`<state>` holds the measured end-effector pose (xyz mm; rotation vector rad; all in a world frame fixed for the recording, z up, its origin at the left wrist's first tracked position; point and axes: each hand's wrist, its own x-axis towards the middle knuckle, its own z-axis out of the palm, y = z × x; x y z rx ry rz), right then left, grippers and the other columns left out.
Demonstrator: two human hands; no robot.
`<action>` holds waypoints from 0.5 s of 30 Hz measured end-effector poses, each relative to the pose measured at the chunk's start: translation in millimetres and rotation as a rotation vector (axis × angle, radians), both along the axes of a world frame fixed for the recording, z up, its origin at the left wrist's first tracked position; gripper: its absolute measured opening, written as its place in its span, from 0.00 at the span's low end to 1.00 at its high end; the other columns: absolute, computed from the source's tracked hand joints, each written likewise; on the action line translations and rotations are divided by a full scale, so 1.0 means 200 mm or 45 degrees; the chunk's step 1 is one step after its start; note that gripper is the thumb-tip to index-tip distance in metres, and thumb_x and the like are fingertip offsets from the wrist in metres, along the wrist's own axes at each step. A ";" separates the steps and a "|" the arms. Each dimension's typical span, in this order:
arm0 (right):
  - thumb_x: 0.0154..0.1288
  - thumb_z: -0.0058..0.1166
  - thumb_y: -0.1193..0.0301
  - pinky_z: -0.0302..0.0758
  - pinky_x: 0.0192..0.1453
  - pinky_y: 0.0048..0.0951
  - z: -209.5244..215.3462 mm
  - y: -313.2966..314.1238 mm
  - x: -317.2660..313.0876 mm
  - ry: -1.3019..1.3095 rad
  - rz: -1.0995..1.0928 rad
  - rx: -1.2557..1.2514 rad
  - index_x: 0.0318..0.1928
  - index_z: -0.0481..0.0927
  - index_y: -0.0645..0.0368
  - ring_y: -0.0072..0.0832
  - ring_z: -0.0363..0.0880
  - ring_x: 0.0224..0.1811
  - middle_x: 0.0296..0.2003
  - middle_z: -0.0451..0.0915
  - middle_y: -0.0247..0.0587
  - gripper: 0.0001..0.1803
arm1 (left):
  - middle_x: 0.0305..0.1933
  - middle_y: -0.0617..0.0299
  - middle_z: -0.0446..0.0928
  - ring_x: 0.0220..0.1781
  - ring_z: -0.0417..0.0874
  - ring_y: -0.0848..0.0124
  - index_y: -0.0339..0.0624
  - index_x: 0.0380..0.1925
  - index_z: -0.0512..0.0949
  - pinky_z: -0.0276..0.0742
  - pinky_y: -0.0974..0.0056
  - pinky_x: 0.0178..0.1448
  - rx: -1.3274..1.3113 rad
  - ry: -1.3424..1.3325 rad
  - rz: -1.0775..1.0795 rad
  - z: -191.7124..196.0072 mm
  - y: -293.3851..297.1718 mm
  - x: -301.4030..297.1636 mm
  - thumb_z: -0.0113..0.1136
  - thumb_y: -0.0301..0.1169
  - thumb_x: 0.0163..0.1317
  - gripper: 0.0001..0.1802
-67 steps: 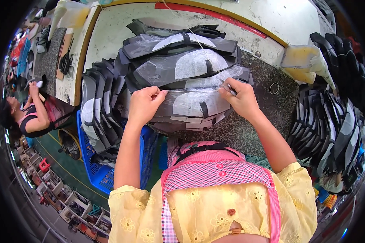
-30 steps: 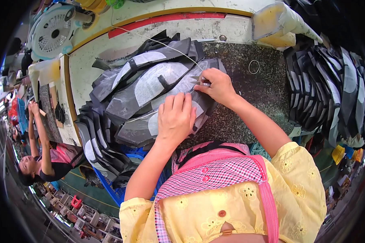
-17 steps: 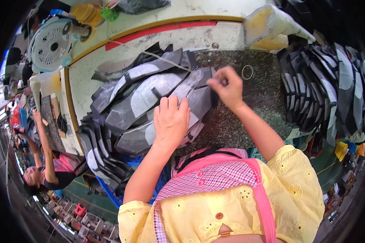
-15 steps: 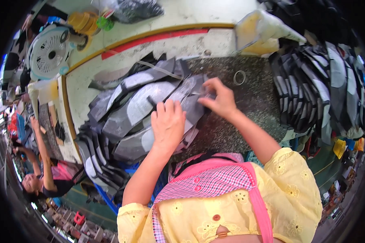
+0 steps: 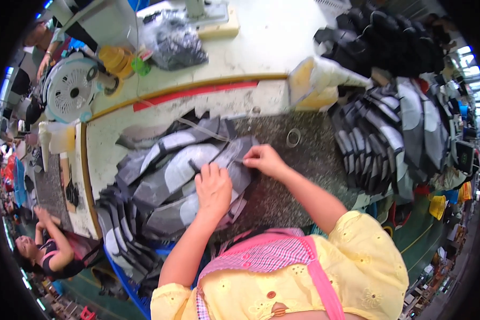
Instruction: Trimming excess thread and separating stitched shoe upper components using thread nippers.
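Observation:
A heap of grey and black fabric-like pieces (image 5: 189,162) with pale patches lies on the bench in front of me. My left hand (image 5: 213,189) rests on the heap, its fingers together and bent down against the top grey piece (image 5: 237,151). At that piece's right edge, my right hand (image 5: 264,160) is closed in a pinch. Its fingertips are at the edge; whether they hold anything smaller there is too fine to see. Thin pale strips (image 5: 205,129) run over the top of the heap.
A dark speckled board (image 5: 298,176) bears a clear ring (image 5: 293,137). More grey pieces (image 5: 378,133) are stacked at right, below a cone-shaped pale container (image 5: 317,85). A white fan (image 5: 72,88) stands far left. Another person (image 5: 56,248) sits at lower left, and one more is at upper left.
The view has shifted, so the bench sits lower in it. My right hand's fingers, apart before, have closed to a pinch at the piece's edge. My left hand stays on the heap.

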<state>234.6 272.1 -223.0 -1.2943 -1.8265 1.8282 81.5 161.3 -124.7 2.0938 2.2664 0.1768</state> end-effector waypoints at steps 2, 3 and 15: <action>0.47 0.61 0.70 0.73 0.34 0.26 -0.02 0.01 -0.01 0.030 -0.090 0.152 0.27 0.81 0.60 0.22 0.77 0.29 0.24 0.80 0.38 0.07 | 0.35 0.58 0.70 0.44 0.68 0.61 0.41 0.26 0.75 0.64 0.57 0.43 -0.063 -0.070 0.074 -0.03 -0.01 -0.02 0.53 0.30 0.48 0.06; 0.48 0.60 0.71 0.73 0.33 0.26 -0.05 0.03 0.01 0.096 -0.183 0.167 0.27 0.80 0.61 0.21 0.76 0.28 0.23 0.79 0.35 0.07 | 0.37 0.56 0.70 0.47 0.67 0.59 0.40 0.28 0.75 0.63 0.55 0.45 -0.112 -0.103 0.108 -0.02 0.00 -0.01 0.52 0.30 0.48 0.08; 0.47 0.63 0.62 0.72 0.46 0.30 0.22 -0.15 -0.17 -0.147 0.578 0.590 0.48 0.74 0.48 0.32 0.76 0.44 0.41 0.74 0.34 0.25 | 0.36 0.60 0.75 0.34 0.76 0.72 0.39 0.38 0.73 0.72 0.70 0.35 0.805 -1.838 0.142 0.66 -0.58 -0.48 0.51 0.31 0.59 0.10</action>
